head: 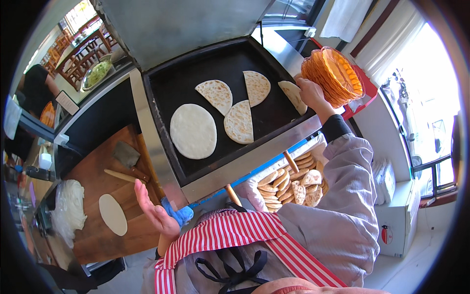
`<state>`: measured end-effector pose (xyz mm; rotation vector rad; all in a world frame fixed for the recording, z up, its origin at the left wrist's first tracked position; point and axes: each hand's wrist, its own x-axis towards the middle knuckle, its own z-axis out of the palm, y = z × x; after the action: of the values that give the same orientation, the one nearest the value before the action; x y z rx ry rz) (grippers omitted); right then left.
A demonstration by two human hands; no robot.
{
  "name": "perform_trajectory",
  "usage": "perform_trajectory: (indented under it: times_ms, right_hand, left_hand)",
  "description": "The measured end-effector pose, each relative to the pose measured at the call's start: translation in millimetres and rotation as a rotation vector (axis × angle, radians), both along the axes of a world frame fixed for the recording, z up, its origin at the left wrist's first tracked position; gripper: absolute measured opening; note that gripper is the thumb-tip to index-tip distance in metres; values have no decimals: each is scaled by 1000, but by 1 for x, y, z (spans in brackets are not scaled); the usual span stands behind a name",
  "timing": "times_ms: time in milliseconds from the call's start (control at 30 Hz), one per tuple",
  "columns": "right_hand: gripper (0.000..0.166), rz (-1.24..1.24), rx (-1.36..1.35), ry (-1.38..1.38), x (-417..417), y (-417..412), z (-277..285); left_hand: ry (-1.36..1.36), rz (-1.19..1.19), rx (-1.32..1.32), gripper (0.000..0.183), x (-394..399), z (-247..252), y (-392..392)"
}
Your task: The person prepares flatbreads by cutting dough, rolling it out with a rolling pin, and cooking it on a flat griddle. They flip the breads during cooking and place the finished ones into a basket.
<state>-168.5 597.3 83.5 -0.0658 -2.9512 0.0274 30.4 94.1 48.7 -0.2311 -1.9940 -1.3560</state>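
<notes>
My right hand (311, 92) is at the right rim of a black griddle (205, 171), beside a browned half-round flatbread (292, 96) and close to a stack of orange woven baskets (332, 79). Its fingertips are partly hidden, so I cannot tell whether it grips anything. My left hand (158, 213) is raised by the griddle's near left corner, fingers extended, holding nothing. On the griddle lie a pale whole round of dough (193, 131) and several browned half-rounds, one near the middle (238, 122), one farther back (256, 88) and one to its left (216, 95).
The griddle's raised lid (194, 29) stands behind. Below its front edge, a cloth-lined container (253, 191) holds many flatbreads. On the wooden board (136, 235) at left are a flat dough piece (113, 215), a rolling pin (121, 175), a wide-bladed tool (126, 154) and plastic-covered dough (69, 209).
</notes>
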Motion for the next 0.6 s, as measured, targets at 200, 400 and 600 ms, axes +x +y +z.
perform_trajectory:
  times_ms: [200, 400, 600]
  right_hand:
    - [49, -157, -42, -4, -2, -18, -12]
    - [54, 107, -963, -81, 11, -61, 18]
    - [52, 504, -1436, -520, 24, -164, 43]
  left_hand:
    - [-66, -126, 116, 48, -13, 12, 10]
    - [-443, -519, 707, 46, -53, 19, 56]
    - [-661, -850, 1419, 46, -70, 18, 115]
